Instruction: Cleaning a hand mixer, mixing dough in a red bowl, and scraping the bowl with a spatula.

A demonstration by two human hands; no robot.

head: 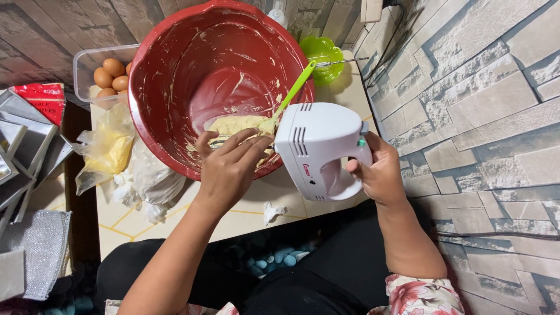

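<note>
A big red bowl [175,58] smeared with batter is tilted toward me, with a lump of pale yellow dough [236,123] at its lower edge. My right hand [379,172] grips the handle of a white electric hand mixer [318,149] held over the bowl's rim. My left hand [230,169] reaches into the bowl at the mixer's underside, fingers on the beaters, which are mostly hidden. A green spatula [296,87] leans inside the bowl, its tip in the dough.
A clear tub of brown eggs [108,74] stands behind the bowl at left. Crumpled plastic bags [116,154] with yellow contents lie beside the bowl. A green glass dish [322,55] sits at the back. Metal trays [23,157] are at far left, a stone-pattern wall [478,105] at right.
</note>
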